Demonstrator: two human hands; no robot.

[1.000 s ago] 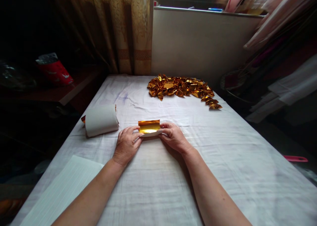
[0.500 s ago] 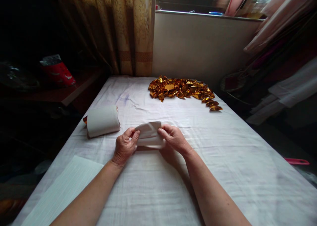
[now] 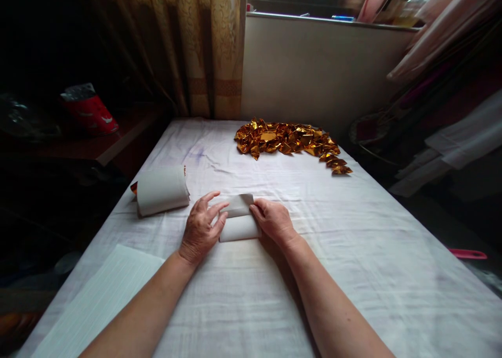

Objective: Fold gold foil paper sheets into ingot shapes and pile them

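Two hands press a folded paper slip [image 3: 238, 219] flat on the white-clothed worktop [image 3: 353, 253] — left hand [image 3: 202, 227] with fingers spread on its edge, right hand [image 3: 272, 219] pinching its other end, apparently. Beyond lie a gold foil pile [image 3: 288, 141] and a paper roll [image 3: 161, 190].

Two hands are seen, the left [image 3: 201, 231] and the right [image 3: 273, 221]. One folded sheet [image 3: 239, 223] is counted between them, one roll [image 3: 161, 190] of paper at the left, and one flat stack [image 3: 100, 300] near the front edge. One heap [image 3: 288, 141] of gold folded pieces is seen; its pieces cannot be counted. One red bag [image 3: 89, 111] is seen.
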